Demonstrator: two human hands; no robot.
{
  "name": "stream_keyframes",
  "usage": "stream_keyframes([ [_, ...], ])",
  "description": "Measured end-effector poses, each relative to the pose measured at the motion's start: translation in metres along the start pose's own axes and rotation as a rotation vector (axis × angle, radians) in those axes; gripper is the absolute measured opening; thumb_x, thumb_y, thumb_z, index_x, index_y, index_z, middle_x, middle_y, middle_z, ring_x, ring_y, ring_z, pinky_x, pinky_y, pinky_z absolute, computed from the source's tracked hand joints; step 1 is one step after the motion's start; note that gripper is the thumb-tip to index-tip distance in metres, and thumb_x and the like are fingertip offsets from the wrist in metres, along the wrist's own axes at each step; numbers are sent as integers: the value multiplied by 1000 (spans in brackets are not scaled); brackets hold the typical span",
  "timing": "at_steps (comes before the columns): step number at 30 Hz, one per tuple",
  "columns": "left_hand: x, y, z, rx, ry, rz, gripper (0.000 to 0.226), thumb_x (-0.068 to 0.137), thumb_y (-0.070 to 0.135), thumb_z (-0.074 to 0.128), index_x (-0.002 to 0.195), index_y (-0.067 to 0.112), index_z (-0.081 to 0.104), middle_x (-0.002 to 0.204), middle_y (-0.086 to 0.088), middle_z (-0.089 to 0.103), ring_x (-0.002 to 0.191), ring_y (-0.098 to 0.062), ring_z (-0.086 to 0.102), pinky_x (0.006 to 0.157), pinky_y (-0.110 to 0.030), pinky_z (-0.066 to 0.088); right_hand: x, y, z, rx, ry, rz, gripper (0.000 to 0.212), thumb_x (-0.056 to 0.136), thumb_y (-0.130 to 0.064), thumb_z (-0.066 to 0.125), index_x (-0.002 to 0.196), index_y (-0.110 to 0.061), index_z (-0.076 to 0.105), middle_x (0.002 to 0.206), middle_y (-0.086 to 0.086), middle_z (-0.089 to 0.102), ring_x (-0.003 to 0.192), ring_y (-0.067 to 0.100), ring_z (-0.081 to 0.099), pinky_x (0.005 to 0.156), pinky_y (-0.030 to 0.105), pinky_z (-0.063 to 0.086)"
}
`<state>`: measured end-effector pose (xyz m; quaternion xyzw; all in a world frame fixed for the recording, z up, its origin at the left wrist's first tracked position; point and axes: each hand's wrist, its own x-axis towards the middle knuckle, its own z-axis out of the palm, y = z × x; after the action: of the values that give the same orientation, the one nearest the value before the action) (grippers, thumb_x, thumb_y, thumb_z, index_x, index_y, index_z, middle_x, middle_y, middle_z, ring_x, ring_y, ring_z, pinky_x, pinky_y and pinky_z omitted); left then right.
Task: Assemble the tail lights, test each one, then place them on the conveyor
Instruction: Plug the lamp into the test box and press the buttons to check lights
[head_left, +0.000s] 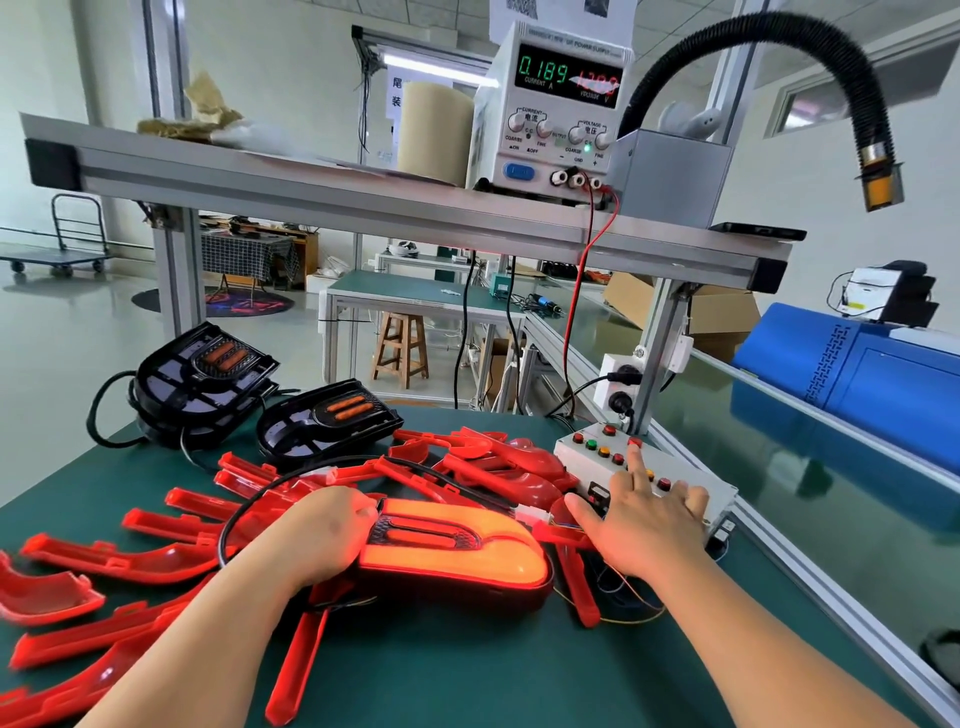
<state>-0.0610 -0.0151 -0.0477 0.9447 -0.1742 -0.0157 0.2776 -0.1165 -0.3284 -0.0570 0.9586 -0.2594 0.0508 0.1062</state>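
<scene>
The left hand (322, 535) is gripping the glossy, rounded, glowing red plastic tail light (467, 553); the right hand (644, 525), fingers splayed, is pressing a round red button (635, 442) on the grey box (691, 470).

Bright, even white light fills the room; a tube lamp (436, 70) shines at upper centre. The lit tail light (457, 551) at lower centre throws a red-orange glow on the left hand (322, 540) that holds it. Glare washes out the red digits on the power supply (566, 104). Wide-angle bending bows the shelf (363, 197); the lower left corner is smeared with blur.
</scene>
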Motion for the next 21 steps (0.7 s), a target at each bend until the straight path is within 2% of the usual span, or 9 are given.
stream_keyframes([
  [3,-1,0,0,-33,-17,-15,31,103,22,38,103,10,66,111,-8,68,103,-21,60,77,-25,39,6,-1,-2,-41,-6,0,95,80,-83,1,149,-24,27,164,-1,-10,139,44,28,95,53,8],
  [6,-2,0,-1,-60,-27,-25,27,103,22,38,95,16,63,111,-8,68,101,-21,61,78,-26,40,14,-4,-4,1,-43,-13,98,80,-84,4,153,-22,21,164,-1,-11,147,44,1,109,61,-5],
  [9,-2,0,-1,-65,-35,-23,27,103,22,37,96,15,63,108,-7,68,99,-20,61,76,-25,39,25,-11,-7,37,-74,-74,96,82,-83,6,155,-21,18,163,-3,-14,148,34,-17,113,60,-9],
  [12,-1,1,-1,-52,-35,-16,25,103,22,37,91,17,58,100,-1,63,92,-16,56,71,-24,37,33,-16,-8,55,-99,-111,97,83,-82,7,155,-19,16,164,-2,-10,148,28,-21,113,59,-11],
  [14,0,2,-1,-23,-25,-8,26,103,22,37,94,16,60,106,-2,65,100,-17,58,72,-24,37,35,-18,-5,68,-108,-109,99,83,-83,8,155,-16,15,164,-1,-7,148,24,-23,113,58,-13],
  [18,-1,1,-1,-1,1,-16,33,104,25,37,115,12,64,122,-4,63,113,-19,56,86,-24,38,35,-19,0,86,-89,-98,103,80,-85,8,154,-16,19,165,-1,-2,148,18,-21,113,58,-11],
  [21,-1,2,0,-2,9,-22,34,104,26,36,119,11,63,122,-3,63,112,-19,56,83,-24,36,37,-19,1,87,-96,-94,105,78,-87,7,155,-16,18,165,-2,-2,149,17,-19,113,58,-10],
])
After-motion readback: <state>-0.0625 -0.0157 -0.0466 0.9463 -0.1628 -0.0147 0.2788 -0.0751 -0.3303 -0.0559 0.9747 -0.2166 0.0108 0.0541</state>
